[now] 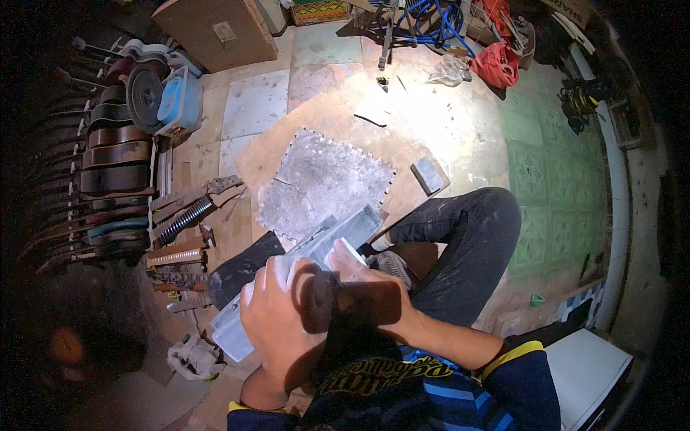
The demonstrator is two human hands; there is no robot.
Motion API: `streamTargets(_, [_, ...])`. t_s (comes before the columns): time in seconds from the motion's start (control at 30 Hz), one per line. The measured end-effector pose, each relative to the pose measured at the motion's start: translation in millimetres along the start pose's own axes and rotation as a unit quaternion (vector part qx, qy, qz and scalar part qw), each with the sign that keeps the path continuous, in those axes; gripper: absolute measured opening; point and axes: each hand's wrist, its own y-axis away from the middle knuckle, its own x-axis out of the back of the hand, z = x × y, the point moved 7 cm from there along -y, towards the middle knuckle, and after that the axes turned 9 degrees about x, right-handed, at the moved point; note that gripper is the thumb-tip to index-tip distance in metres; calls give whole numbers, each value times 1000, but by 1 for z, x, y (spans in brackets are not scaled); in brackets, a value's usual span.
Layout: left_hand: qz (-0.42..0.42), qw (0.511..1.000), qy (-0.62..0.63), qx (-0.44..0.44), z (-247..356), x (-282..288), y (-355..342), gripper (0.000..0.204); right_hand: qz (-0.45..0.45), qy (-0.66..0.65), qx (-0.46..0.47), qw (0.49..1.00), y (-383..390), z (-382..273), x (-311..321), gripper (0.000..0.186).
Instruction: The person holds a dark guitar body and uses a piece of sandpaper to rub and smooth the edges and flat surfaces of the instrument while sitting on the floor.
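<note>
A long pale grey piece (359, 226), dusty and with straight edges, lies diagonally across my lap between my bent legs. My left hand (280, 309) is closed over it at the lower middle, fingers curled round its upper side. My right hand (381, 302) is closed on a small white block (348, 251), held against the grey piece just right of my left fingers. A dark shadow covers part of both hands. Beyond them lies a dusty grey foam mat (323, 179) with toothed edges, on a cardboard sheet (259, 154). A grey block (429, 174) rests at the cardboard's right.
Guitar bodies and necks (115, 158) line the left side, with wood pieces (180, 255) beside them. A blue bin (172, 104) is upper left. Blue hose (438, 25) and a red bag (496, 65) lie at the back. A white cabinet (586, 366) stands at lower right.
</note>
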Motion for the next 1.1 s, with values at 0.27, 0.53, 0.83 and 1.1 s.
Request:
streamTargets(0.27, [32,998,53,29,-6,9,-9,43,100,-187,73,975,2,-9,7,56])
streamTargets(0.53, [29,996,54,57,-8,3,6,48,205,-137,114,962,19,8,8,49])
streamTargets(0.83, [67,994,57,71,-9,2,3,44,186,-89,60,977,3,33,27,43])
streamTargets(1.1, [68,998,4,12,8,8,-1,49,176,-118,67,975,5,23,24,48])
